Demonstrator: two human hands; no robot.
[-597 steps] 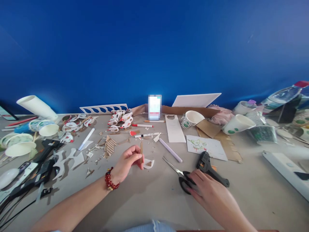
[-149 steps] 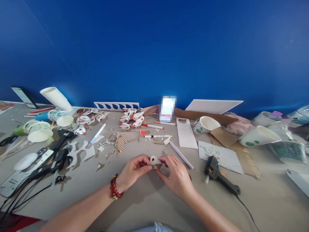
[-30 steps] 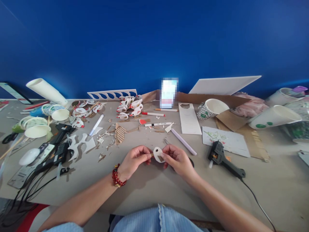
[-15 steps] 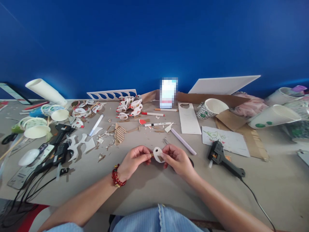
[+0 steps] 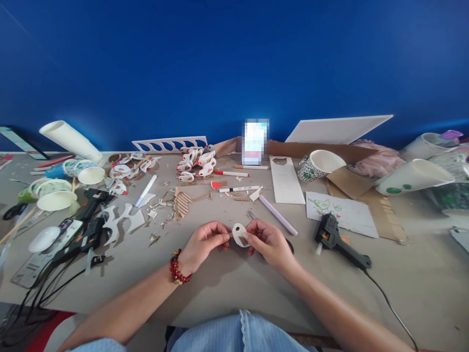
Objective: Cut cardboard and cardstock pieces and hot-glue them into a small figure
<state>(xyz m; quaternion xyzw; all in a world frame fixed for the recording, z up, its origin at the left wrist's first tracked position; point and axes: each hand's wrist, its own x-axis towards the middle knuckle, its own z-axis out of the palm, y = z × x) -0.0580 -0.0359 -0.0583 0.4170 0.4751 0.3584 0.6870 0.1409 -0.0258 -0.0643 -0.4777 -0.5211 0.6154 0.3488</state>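
In front of my body, my right hand (image 5: 266, 240) pinches a small white bird-shaped cutout (image 5: 239, 235) with a black dot for an eye. My left hand (image 5: 209, 239), a red bead bracelet on its wrist, pinches a thin brown strip (image 5: 230, 235) that meets the cutout's left edge. Whether the strip is glued there, I cannot tell. Fingers hide part of both pieces. Under and behind my right hand lie scissors, with blade tips (image 5: 251, 214) and a dark handle (image 5: 290, 246) showing.
White birds with red marks (image 5: 196, 164) lie in a pile at the back. A glue gun (image 5: 339, 239) with a cable lies right; more glue guns (image 5: 88, 234) lie left. Markers (image 5: 238, 188), cardboard scraps (image 5: 182, 203), paper cups (image 5: 326, 164) and a lit phone screen (image 5: 255, 142) stand around.
Both hands, the cutout and the brown strip stay where they were. Only the camera view has shifted very slightly.
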